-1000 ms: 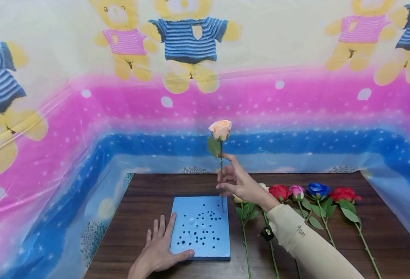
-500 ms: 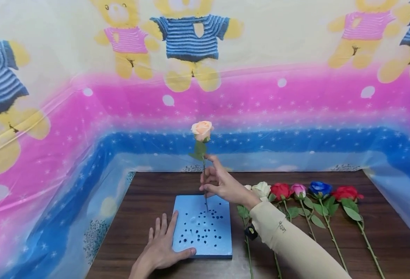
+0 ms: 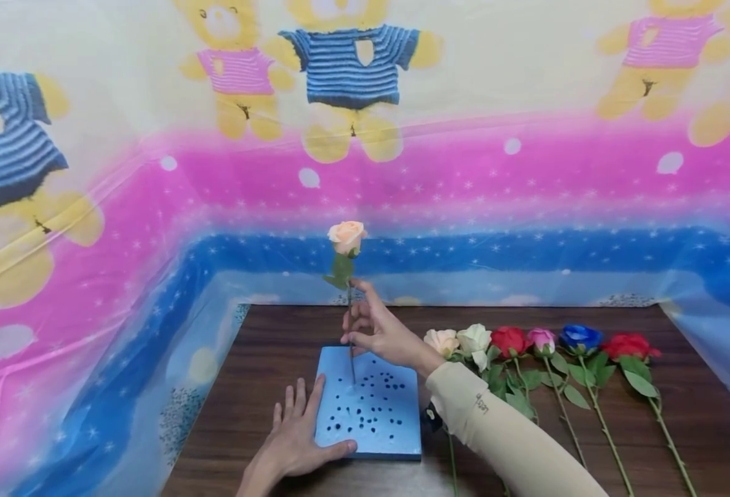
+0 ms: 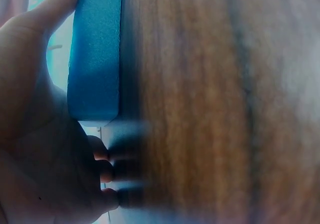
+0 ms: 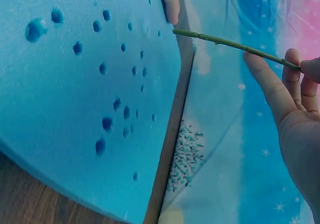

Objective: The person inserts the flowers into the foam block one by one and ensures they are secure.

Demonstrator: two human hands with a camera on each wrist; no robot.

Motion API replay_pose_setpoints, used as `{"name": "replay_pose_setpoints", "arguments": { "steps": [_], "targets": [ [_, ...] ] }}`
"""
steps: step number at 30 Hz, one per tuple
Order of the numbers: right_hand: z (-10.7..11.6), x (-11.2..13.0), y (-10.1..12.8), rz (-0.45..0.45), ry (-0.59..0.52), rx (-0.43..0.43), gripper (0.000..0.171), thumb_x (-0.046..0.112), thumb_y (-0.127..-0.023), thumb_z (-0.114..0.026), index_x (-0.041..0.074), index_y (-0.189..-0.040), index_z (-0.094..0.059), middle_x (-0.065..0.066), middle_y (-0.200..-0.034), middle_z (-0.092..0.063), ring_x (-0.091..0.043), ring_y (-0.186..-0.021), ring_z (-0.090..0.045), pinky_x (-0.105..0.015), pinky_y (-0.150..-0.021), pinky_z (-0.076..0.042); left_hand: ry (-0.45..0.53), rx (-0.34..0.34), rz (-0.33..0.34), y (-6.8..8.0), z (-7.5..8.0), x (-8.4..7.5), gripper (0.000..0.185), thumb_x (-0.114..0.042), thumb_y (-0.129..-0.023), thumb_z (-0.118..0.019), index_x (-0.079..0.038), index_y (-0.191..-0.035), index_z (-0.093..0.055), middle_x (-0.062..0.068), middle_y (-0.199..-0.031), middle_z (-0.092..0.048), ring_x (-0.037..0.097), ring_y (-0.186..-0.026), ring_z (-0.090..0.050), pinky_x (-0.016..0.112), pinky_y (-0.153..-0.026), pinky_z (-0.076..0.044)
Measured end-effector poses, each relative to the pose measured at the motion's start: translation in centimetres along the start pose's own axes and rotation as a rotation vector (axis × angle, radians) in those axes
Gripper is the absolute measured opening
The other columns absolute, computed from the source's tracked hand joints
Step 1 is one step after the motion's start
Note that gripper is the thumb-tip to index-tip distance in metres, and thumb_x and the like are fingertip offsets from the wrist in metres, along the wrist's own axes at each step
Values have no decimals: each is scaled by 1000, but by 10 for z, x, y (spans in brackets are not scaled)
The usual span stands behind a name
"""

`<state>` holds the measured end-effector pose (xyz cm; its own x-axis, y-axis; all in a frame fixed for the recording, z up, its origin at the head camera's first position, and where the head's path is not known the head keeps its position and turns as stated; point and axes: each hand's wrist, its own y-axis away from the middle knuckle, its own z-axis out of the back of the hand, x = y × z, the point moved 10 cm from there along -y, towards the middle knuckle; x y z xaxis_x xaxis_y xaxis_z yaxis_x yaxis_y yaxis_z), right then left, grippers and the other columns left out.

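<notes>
Here the right hand point(image 3: 382, 331) pinches a peach rose point(image 3: 347, 237) by its stem, upright, tip at the holed foam block point(image 3: 371, 414); the left hand point(image 3: 297, 442), flat and open, braces the block's edge on the surface point(image 3: 682, 407).

In the left wrist view the table point(image 4: 210, 104) is blurred, and the fingertips point(image 4: 107, 171) at lower left smear into it. The rose stems point(image 3: 613, 455) run off the bottom edge of the head view. The sleeve point(image 3: 514, 449) hides one stem's lower part.
</notes>
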<state>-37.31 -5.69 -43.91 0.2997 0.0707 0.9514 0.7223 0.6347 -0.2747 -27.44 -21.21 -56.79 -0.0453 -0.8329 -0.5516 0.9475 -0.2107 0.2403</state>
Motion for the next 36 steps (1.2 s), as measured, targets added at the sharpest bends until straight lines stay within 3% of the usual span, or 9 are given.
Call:
{"name": "replay_pose_setpoints", "arguments": {
  "steps": [7, 13, 18, 36],
  "targets": [
    [-6, -8, -10, 21, 20, -8, 92, -8, -112, -56, 47, -173, -14, -27, -122, -59, -59, -117, -67, -54, -84, -69, -9, -8, 3, -1, -1, 2, 135, -82, -87, -78, -20, -182, -3, 36, -181, 1, 60, -167, 3, 84, -126, -1],
    [-9, -12, -16, 14, 38, -19, 88, -7, -112, -55, 40, -174, -13, -34, -126, -57, -56, -118, -69, -56, -85, -69, -11, -9, 5, -2, 0, 2, 135, -82, -87, -78, -20, -182, -4, 36, -181, 1, 59, -167, 3, 84, -127, -1],
    [-12, -18, -21, -7, 70, -35, 86, -5, -113, -54, 36, -175, -10, -25, -124, -59, -51, -120, -70, -51, -86, -69, -12, 2, 18, -1, -1, 4, 135, -83, -87, -77, -21, -182, -3, 35, -181, 1, 58, -168, 3, 82, -128, -1],
    [-17, -44, -22, -69, 107, -5, 85, -6, -113, -56, 39, -172, -15, -32, -129, -59, -52, -119, -71, -48, -86, -69, -17, 3, 30, -1, -2, 5, 136, -85, -86, -76, -21, -182, -4, 33, -182, 1, 58, -168, 3, 82, -128, -1]
  ]
}}
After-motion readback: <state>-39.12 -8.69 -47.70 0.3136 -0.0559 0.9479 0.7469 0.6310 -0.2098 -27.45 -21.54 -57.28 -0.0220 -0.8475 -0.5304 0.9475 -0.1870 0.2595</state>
